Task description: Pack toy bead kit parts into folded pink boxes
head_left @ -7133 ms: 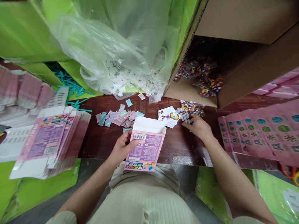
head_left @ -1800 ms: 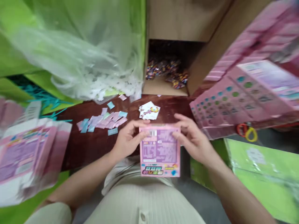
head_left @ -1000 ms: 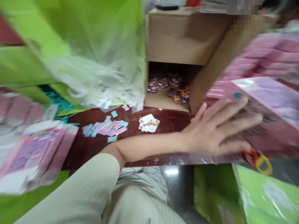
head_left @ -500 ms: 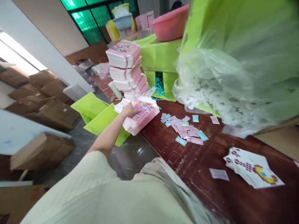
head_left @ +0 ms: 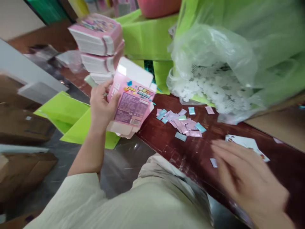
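My left hand (head_left: 103,103) grips a pink flat box (head_left: 133,101) by its left edge, thumb on the printed face; a white flap stands up at its top. My right hand (head_left: 245,175) is over the right part of the dark red table, blurred, its fingers stretched out and nothing seen in them. It partly covers a small packet (head_left: 213,163) and white printed cards (head_left: 245,142). Between the hands lies a pile of small pink and blue packets (head_left: 183,122). Behind my left hand rises a stack of pink and white boxes (head_left: 98,38).
A clear plastic bag of white pieces (head_left: 212,76) lies at the back of the table (head_left: 164,149). Green bins (head_left: 147,38) and a red basin (head_left: 159,6) stand behind. A green folded sheet (head_left: 64,111) and cardboard boxes (head_left: 23,124) are at the left.
My left hand has lifted a pink box toward me, beside the stack. My right hand has come into view at the right. The view has shifted closer to the table.
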{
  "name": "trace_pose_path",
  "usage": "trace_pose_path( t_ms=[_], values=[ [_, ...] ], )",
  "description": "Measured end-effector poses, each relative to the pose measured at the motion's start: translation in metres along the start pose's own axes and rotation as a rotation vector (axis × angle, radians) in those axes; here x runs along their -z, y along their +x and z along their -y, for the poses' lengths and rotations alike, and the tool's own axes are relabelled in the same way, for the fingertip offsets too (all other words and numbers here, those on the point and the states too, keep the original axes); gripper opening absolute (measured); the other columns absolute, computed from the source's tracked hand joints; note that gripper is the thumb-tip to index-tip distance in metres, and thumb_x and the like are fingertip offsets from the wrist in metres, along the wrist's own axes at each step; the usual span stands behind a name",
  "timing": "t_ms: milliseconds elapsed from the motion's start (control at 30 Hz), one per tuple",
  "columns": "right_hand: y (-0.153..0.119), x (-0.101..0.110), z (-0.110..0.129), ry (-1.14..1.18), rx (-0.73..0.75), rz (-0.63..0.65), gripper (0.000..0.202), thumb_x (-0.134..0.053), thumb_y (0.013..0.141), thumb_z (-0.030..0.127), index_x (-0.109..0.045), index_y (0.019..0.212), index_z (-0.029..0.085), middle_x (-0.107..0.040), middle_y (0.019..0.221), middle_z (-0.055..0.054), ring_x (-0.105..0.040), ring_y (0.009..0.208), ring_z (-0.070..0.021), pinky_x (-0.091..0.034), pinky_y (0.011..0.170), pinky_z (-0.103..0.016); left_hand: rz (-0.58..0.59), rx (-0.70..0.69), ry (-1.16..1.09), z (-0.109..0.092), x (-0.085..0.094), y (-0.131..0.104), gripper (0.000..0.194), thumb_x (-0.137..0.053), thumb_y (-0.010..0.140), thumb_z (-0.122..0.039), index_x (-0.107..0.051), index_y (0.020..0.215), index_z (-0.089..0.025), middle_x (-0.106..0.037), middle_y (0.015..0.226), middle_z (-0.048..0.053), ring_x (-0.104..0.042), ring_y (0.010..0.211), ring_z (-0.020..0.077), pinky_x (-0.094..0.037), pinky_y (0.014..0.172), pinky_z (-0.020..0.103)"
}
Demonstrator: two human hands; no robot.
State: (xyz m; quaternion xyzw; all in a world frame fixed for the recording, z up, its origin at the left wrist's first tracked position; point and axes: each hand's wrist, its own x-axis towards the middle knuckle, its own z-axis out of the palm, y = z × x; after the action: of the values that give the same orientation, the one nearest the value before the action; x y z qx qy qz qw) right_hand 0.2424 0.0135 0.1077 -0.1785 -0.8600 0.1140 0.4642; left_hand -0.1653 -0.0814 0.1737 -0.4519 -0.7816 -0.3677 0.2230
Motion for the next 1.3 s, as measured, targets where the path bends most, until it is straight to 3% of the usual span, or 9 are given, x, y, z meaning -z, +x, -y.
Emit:
trace_pose_path(
  t_ms=[100,200,433,533,667,767,867,1067,1300],
  values=[
    [0.025,-0.032,0.02,-0.148,0.035,0.06,0.089,-0.068,0.097,0.006,-0.029,0.175,0.024,-0.061,0.156,-0.019,-0.058,0.147,-0.0344,-0.057,0.116,-0.055,0.203,-0.227,-0.442,-0.062,-0.014,-0.054,0.042,-0.078,0.098,-0.038,-0.073,0.138,-0.026,-0.072,0.121,0.007,-0.071,0.103,0.0205,-0.062,0.096,0.039],
    [0.031,-0.044,0.016,-0.21,-0.125,0.038,0.071,-0.066,0.102,0.014,-0.042,0.168,0.023,-0.071,0.141,-0.018,-0.069,0.13,-0.0329,-0.061,0.107,-0.052,0.343,-0.145,-0.745,-0.11,-0.054,-0.118,0.038,-0.073,0.102,-0.037,-0.074,0.139,-0.029,-0.073,0.118,0.007,-0.072,0.109,0.0199,-0.061,0.097,0.034],
    [-0.028,0.004,-0.01,-0.085,-0.307,0.095,0.047,-0.072,0.099,0.018,-0.064,0.143,0.032,-0.074,0.127,-0.009,-0.072,0.118,-0.0269,-0.063,0.102,-0.045,1.183,0.121,-1.086,-0.136,-0.113,-0.182,0.049,-0.071,0.098,-0.061,-0.078,0.115,-0.015,-0.078,0.094,0.005,-0.072,0.085,0.02,-0.059,0.076,0.028],
    [-0.071,0.012,-0.023,-0.148,-0.532,-0.011,0.069,-0.084,0.091,0.033,-0.056,0.154,0.034,-0.062,0.15,-0.015,-0.061,0.14,-0.036,-0.056,0.115,-0.059,1.125,0.28,-1.183,-0.131,-0.133,-0.185,0.059,-0.079,0.091,-0.06,-0.069,0.132,-0.018,-0.078,0.115,0.009,-0.074,0.099,0.0238,-0.061,0.086,0.033],
    [-0.122,0.011,-0.037,0.414,-0.926,0.056,0.066,-0.074,0.099,0.042,-0.048,0.159,0.036,-0.071,0.135,-0.01,-0.076,0.113,-0.0266,-0.068,0.093,-0.047,1.278,0.161,-1.363,-0.122,-0.159,-0.187,0.103,-0.092,0.079,-0.053,-0.038,0.163,-0.028,-0.066,0.147,0.014,-0.071,0.122,0.0282,-0.061,0.102,0.042],
    [-0.136,0.016,-0.042,0.572,-1.027,0.073,0.042,-0.075,0.098,0.043,-0.065,0.138,0.032,-0.075,0.122,-0.007,-0.077,0.099,-0.0215,-0.068,0.085,-0.039,1.435,0.067,-1.315,-0.122,-0.167,-0.183,0.069,-0.085,0.088,-0.051,-0.056,0.146,-0.026,-0.073,0.126,0.01,-0.074,0.111,0.0245,-0.062,0.094,0.037],
    [-0.137,0.023,-0.046,0.402,-0.945,0.06,0.019,-0.075,0.098,0.046,-0.077,0.101,0.027,-0.075,0.115,-0.008,-0.074,0.106,-0.0228,-0.065,0.094,-0.04,1.334,-0.005,-1.195,-0.133,-0.169,-0.178,0.032,-0.068,0.102,-0.052,-0.073,0.112,-0.022,-0.073,0.125,0.011,-0.071,0.117,0.0245,-0.057,0.102,0.038],
    [-0.135,0.024,-0.044,0.374,-0.943,-0.103,0.03,-0.076,0.098,0.042,-0.073,0.126,0.031,-0.078,0.117,-0.006,-0.077,0.108,-0.0223,-0.065,0.097,-0.042,1.182,0.122,-1.253,-0.154,-0.163,-0.178,0.032,-0.07,0.103,-0.045,-0.065,0.123,-0.021,-0.078,0.112,0.008,-0.075,0.102,0.0186,-0.059,0.089,0.031],
    [-0.112,0.029,-0.041,0.48,-1.176,-0.063,0.019,-0.081,0.093,0.049,-0.082,0.096,0.03,-0.083,0.103,-0.004,-0.079,0.089,-0.022,-0.067,0.082,-0.037,1.289,0.173,-1.055,-0.174,-0.151,-0.165,0.02,-0.074,0.099,-0.039,-0.072,0.101,-0.019,-0.081,0.109,0.009,-0.076,0.097,0.0187,-0.058,0.083,0.03]
  ],
)
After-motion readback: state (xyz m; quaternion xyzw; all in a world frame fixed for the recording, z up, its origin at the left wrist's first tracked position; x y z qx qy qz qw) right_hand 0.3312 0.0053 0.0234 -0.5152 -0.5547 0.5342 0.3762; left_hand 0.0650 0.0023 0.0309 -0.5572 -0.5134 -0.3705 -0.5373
